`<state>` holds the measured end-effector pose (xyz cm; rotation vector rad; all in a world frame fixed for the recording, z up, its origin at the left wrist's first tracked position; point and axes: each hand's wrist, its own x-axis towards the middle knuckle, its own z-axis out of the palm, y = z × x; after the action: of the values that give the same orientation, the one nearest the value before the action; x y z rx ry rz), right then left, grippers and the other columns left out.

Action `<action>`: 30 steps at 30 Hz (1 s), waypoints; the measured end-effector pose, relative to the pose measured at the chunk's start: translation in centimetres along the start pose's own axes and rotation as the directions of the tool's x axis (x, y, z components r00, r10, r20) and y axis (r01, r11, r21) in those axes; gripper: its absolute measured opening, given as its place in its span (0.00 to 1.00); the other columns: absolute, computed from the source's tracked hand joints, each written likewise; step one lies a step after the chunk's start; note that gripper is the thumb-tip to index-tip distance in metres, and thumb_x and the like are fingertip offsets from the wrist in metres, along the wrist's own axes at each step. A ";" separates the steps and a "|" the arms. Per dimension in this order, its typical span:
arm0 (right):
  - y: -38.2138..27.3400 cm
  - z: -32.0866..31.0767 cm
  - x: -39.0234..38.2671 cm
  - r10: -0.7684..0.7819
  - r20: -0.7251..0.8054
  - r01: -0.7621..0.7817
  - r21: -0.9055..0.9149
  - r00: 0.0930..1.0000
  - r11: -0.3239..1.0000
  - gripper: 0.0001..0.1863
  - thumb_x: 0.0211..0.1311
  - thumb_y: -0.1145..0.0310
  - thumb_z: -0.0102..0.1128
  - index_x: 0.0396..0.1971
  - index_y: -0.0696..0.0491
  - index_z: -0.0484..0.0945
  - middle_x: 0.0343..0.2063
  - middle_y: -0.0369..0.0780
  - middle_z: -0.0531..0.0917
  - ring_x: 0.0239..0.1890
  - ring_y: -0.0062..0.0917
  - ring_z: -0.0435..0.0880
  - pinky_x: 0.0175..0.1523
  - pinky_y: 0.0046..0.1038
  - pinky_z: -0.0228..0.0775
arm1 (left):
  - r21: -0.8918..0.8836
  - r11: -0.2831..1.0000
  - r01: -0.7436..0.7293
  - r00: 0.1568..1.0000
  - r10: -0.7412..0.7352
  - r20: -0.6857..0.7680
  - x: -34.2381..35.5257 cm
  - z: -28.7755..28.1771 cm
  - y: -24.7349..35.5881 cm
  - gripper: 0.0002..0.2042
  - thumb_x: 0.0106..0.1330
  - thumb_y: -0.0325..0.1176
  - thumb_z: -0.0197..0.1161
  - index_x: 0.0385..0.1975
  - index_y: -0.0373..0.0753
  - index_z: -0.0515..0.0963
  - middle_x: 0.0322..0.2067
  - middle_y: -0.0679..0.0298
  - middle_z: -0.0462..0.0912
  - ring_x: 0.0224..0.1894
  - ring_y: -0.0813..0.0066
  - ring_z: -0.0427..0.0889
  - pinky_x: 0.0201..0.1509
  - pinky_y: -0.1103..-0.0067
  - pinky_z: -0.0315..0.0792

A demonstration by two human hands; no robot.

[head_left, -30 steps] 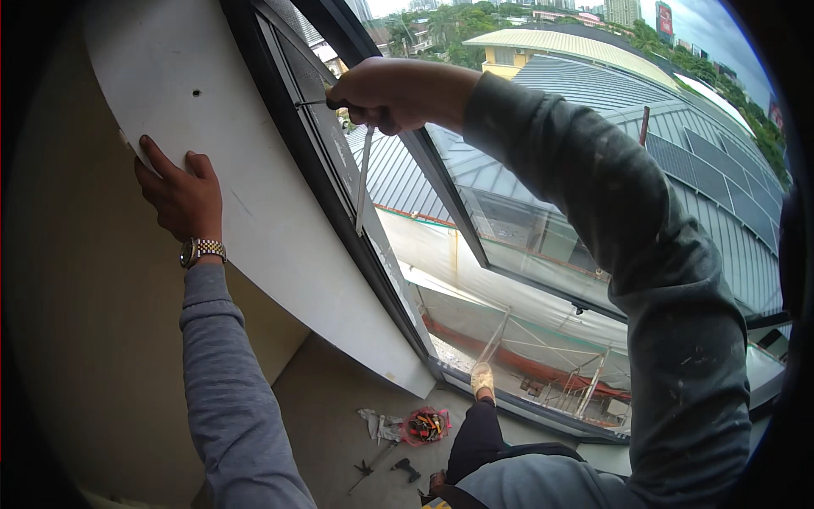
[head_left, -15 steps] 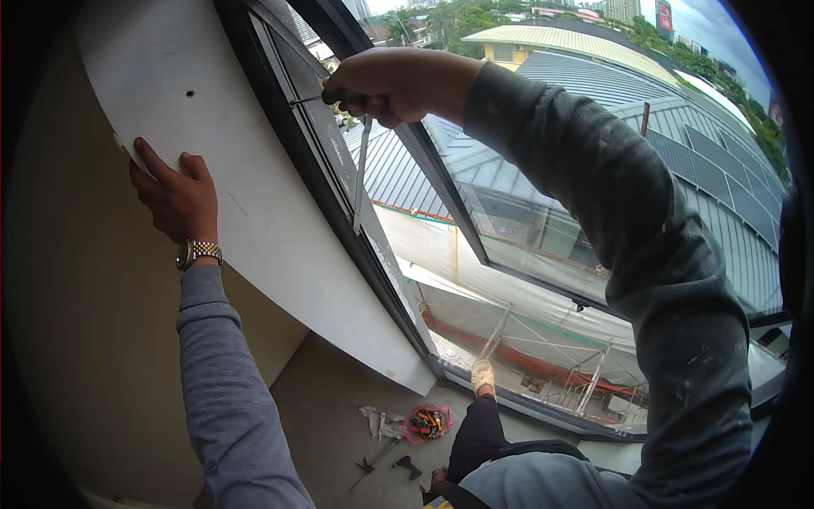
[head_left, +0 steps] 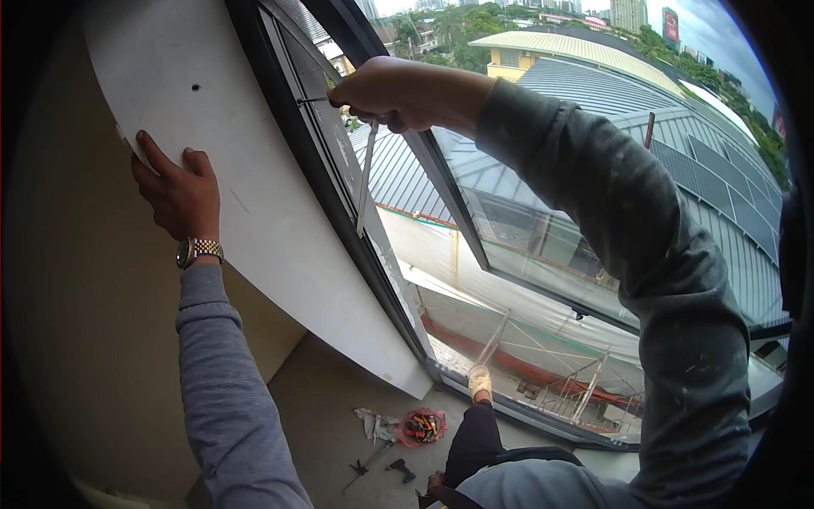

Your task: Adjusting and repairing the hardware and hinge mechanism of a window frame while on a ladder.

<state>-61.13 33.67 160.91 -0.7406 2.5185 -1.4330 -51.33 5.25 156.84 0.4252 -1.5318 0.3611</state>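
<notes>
My right hand (head_left: 383, 95) is closed around the handle of a screwdriver (head_left: 315, 100). Its thin shaft points left, with the tip at the dark window frame (head_left: 315, 166). Most of the handle is hidden in my fingers. Just below that hand, a metal stay arm (head_left: 367, 182) runs between the frame and the opened window sash (head_left: 454, 191). My left hand (head_left: 176, 191), wearing a wristwatch, rests with fingers apart on the outer edge of the white wall panel (head_left: 254, 204). A small dark hole (head_left: 196, 87) shows in that panel.
On the floor below lie a pink basket of tools (head_left: 421, 427), a caulking gun (head_left: 360, 469), a cordless drill (head_left: 401, 468) and a crumpled whitish cloth (head_left: 374, 424). My foot (head_left: 480, 382) is by the window's lower frame. Outside are metal roofs (head_left: 593, 119) and scaffolding (head_left: 585, 386).
The view has shifted slightly. My right hand has turned a little around the screwdriver, whose tip stays at the frame. My left hand keeps its place on the panel edge.
</notes>
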 end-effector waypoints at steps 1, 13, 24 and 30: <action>0.1 -0.6 0.1 0.031 0.046 -0.044 0.331 0.998 0.943 0.16 0.69 0.59 0.58 0.25 0.54 0.77 0.20 0.35 0.75 0.15 0.13 0.63 0.21 0.19 0.53 | 0.010 1.000 -0.025 0.999 0.025 -0.034 0.0 0.1 0.2 0.34 0.67 0.43 0.56 0.73 0.47 0.54 0.64 0.43 0.64 0.56 0.44 0.78 0.37 0.57 0.87; 0.3 1.7 -2.1 -0.651 -0.022 0.270 -0.899 0.759 0.345 0.10 0.66 0.67 0.60 0.37 0.59 0.79 0.24 0.44 0.84 0.32 0.34 0.89 0.36 0.39 0.81 | 0.029 1.000 -0.002 1.000 0.001 0.009 -0.4 0.2 -0.9 0.34 0.67 0.43 0.55 0.73 0.46 0.54 0.64 0.42 0.64 0.56 0.44 0.78 0.36 0.57 0.87; 0.1 2.0 -3.4 -0.667 -0.038 0.307 -0.867 0.744 0.392 0.19 0.62 0.67 0.61 0.48 0.61 0.71 0.29 0.49 0.85 0.29 0.40 0.88 0.33 0.38 0.81 | -0.008 1.000 -0.029 1.000 0.029 -0.010 -0.6 0.3 -0.7 0.34 0.67 0.43 0.56 0.73 0.46 0.55 0.63 0.43 0.65 0.55 0.44 0.79 0.35 0.57 0.86; 0.5 2.7 -3.3 -0.691 0.016 0.322 -0.892 0.723 0.317 0.14 0.64 0.68 0.59 0.46 0.59 0.73 0.26 0.47 0.85 0.27 0.37 0.88 0.29 0.39 0.79 | -0.005 1.000 0.003 1.000 -0.003 0.011 -0.3 -0.3 -0.5 0.34 0.68 0.43 0.56 0.73 0.46 0.55 0.64 0.43 0.65 0.56 0.43 0.78 0.41 0.56 0.85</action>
<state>-57.45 33.39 158.67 -1.7303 3.4983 -0.1584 -50.86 4.91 156.55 0.4262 -1.5426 0.3532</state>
